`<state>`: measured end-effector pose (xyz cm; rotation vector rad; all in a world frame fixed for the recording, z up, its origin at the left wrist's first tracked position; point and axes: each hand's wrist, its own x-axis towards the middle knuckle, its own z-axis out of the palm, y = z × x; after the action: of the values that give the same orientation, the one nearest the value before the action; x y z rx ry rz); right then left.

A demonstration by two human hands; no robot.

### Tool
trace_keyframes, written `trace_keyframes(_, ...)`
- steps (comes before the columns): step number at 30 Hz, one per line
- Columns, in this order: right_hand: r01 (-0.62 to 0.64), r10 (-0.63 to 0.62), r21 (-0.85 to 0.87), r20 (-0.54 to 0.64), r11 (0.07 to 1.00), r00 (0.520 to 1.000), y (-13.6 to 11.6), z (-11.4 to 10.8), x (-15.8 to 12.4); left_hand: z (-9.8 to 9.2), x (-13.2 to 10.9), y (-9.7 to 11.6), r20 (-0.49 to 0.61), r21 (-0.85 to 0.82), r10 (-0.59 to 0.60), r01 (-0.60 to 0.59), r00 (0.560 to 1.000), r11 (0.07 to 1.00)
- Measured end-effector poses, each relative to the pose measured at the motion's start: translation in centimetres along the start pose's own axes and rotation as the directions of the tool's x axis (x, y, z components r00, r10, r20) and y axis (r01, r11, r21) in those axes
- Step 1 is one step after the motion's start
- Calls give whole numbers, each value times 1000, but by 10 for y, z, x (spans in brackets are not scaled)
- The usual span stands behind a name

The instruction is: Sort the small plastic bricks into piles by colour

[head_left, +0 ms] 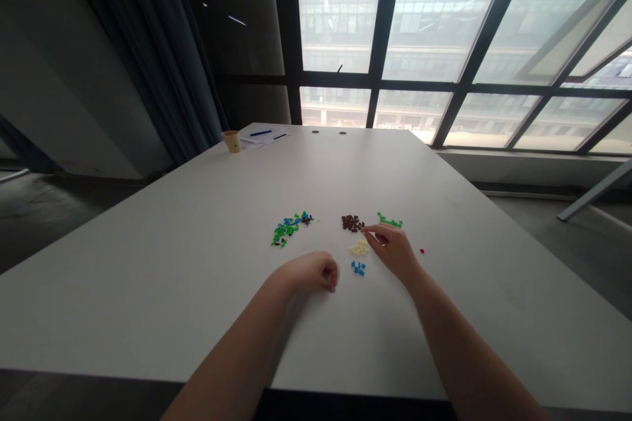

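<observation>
Apparently sorted by colour, small plastic bricks (285, 230) sit in mid-frame piles on the bench (197, 223), the right hand (390, 250) in a narrow grip at the brown pile (352, 223), the left hand (311, 273) curled shut.

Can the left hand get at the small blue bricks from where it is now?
Probably yes: the left hand rests close beside the small blue bricks, and no other pieces lie between them. The right hand is on their far side, not blocking.

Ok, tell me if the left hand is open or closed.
Closed: the left hand is curled into a loose fist, its fingers tucked in toward the palm.
</observation>
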<state>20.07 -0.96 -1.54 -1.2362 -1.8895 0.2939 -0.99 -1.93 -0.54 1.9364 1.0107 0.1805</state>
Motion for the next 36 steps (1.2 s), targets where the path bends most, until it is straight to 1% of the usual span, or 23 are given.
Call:
trace_keyframes(1, 1, -1, 0, -1, 1000, 1000, 0, 0, 0, 0, 1, 2, -19, -60, 6, -7, 1000, 998)
trace_keyframes(3, -1, 1, 2, -2, 1000, 1000, 0, -1, 0, 0, 4, 8, -65, -267, 37, -53, 997, 962)
trace_keyframes(4, -1, 1, 3, -2, 1000, 1000, -1, -1, 0, 1, 6, 10, -91, -402, 61, -93, 994, 911)
trace_keyframes(5, -2, 2, 4, -4, 1000, 1000, -1, -1, -1, 3, 9, 12, -118, -536, 84, -135, 989, 833)
trace_keyframes(7, -2, 2, 4, -3, 1000, 1000, -2, -2, -1, 7, 13, 13, -154, -737, 119, -194, 981, 648)
trace_keyframes(8, -2, 2, 4, 0, 1000, 1000, -2, -2, -1, 9, 15, 12, -160, -793, 131, -206, 978, 573)
trace_keyframes(9, -3, 3, 4, 4, 1000, 1000, -2, -2, -1, 11, 17, 12, -158, -827, 141, -209, 977, 521)
trace_keyframes(11, -10, 10, 7, 8, 1000, 1000, -2, -1, -1, 13, 18, 10, -134, -857, 166, -198, 977, 476)
trace_keyframes(16, -33, 33, 16, 5, 999, 999, -1, 1, -1, 11, 16, 10, -89, -865, 250, -200, 964, 461)
trace_keyframes(19, -20, 20, 31, -2, 999, 1000, -6, -3, -1, 11, 16, 9, -93, -861, 262, -210, 961, 463)
trace_keyframes(21, 15, -15, 62, 4, 998, 1000, -13, -7, -1, 11, 17, 8, -101, -859, 257, -214, 961, 465)
trace_keyframes(23, 74, -80, 125, 45, 989, 996, -21, -12, -2, 11, 18, 7, -114, -854, 242, -220, 964, 472)
trace_keyframes(25, 119, -144, 194, 119, 974, 982, -28, -16, -4, 11, 19, 7, -126, -842, 229, -226, 965, 490)
trace_keyframes(27, 129, -176, 236, 193, 963, 965, -33, -17, -5, 11, 20, 6, -133, -830, 224, -232, 965, 507)
trace_keyframes(29, 123, -186, 255, 240, 959, 953, -34, -17, -7, 11, 22, 5, -138, -823, 222, -237, 965, 516)
trace_keyframes(33, 135, -203, 257, 261, 957, 944, -33, -15, -8, 12, 25, 1, -161, -816, 210, -250, 964, 521)
trace_keyframes(36, 149, -211, 233, 268, 961, 940, -33, -14, -7, 13, 27, -1, -178, -791, 199, -261, 964, 553)
